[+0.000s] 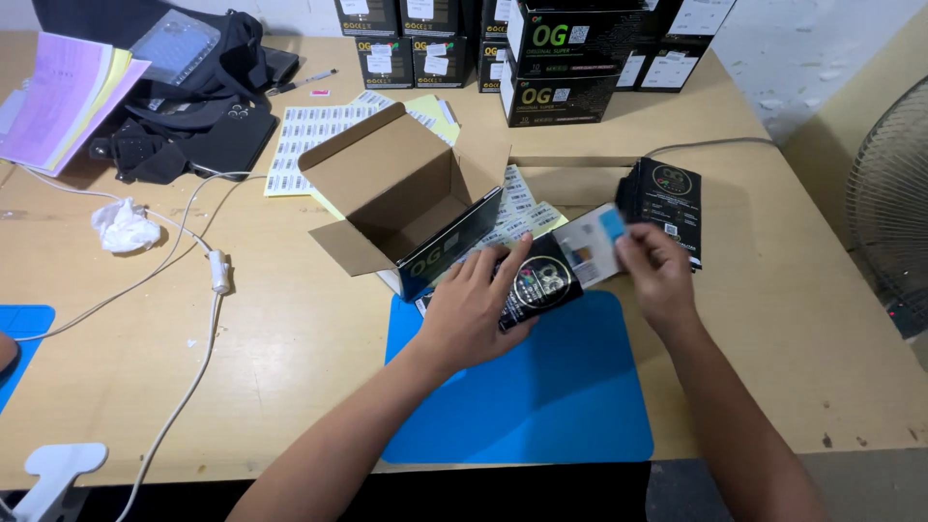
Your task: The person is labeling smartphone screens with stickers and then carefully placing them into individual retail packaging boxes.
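Black glossy packet (pixel 541 285) sits at the blue mat's (pixel 541 396) twelve o'clock edge — left hand (pixel 474 309) pressing it flat, right hand (pixel 657 271) pinching a white-and-blue card (pixel 592 242). Mid-packing, I'd say — the open carton (pixel 396 193) waits at ten o'clock, calling for a steady slide.

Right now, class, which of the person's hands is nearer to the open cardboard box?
Left. The left hand rests on a small black packet just in front of the open cardboard box; the right hand is farther off to the box's right.

Crumpled tissue (pixel 124 226), pink papers (pixel 70 97) — black bag (pixel 198 87), fan (pixel 889 193).
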